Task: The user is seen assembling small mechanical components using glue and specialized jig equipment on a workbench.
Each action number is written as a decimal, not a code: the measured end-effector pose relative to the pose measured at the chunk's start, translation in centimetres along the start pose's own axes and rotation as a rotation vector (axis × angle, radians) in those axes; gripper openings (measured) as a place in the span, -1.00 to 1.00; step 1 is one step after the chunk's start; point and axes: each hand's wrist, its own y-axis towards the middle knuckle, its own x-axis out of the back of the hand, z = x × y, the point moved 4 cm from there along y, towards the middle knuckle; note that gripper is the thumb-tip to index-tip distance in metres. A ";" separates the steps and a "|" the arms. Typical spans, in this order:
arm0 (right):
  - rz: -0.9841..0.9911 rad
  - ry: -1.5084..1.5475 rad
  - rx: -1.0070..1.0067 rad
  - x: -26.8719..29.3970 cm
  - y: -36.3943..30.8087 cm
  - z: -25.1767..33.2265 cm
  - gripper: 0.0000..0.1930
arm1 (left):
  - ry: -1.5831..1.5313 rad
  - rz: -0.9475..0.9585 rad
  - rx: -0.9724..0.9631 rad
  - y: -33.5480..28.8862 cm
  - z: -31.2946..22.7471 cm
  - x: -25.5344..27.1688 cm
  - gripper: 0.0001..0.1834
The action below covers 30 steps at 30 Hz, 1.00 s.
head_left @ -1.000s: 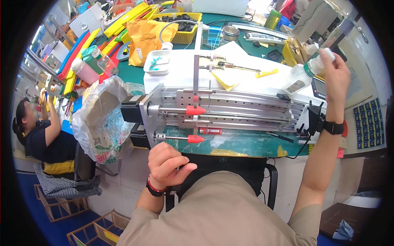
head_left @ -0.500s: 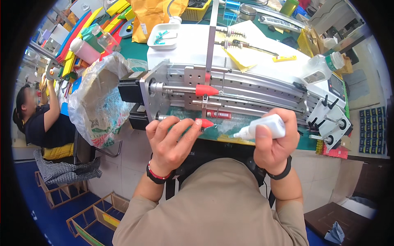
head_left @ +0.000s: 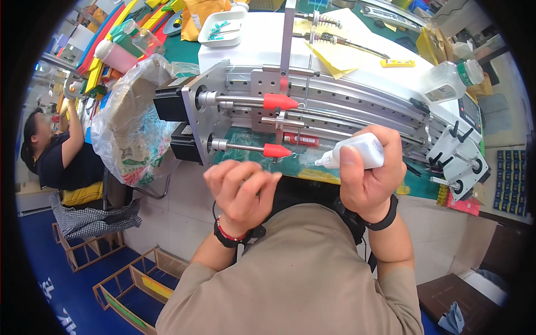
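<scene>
In my right hand (head_left: 371, 178) is a small white squeeze bottle (head_left: 364, 152), gripped in closed fingers. Its narrow nozzle points left toward the machine's nearer red cone (head_left: 277, 151). My left hand (head_left: 240, 192) hovers just below that cone, apart from it. Its fingers are curled, with thumb and fingertips close together; whatever they may hold cannot be made out. Each red cone, this one and the farther red cone (head_left: 280, 101), caps a metal shaft and has a small wire hook at its tip. The shafts come from black motors (head_left: 173, 103) on a metal frame (head_left: 196, 120).
Left of the machine hangs a plastic-lined bin (head_left: 131, 134) with thin strands inside. A white tray (head_left: 221, 29) holds small teal pieces. A clear jar (head_left: 449, 81) lies at the right near a white plate with black handles (head_left: 459, 162). Another person (head_left: 56, 145) works at far left.
My left hand has come off the nearer red cone and drawn down toward me, its fingers curling. My right hand stays nearly in place with the bottle. The view has shifted slightly.
</scene>
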 end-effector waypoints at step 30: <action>-0.008 0.024 0.125 -1.6 0.4 -0.5 -0.60 | -0.093 0.174 -0.090 -1.3 -1.5 -2.4 -0.69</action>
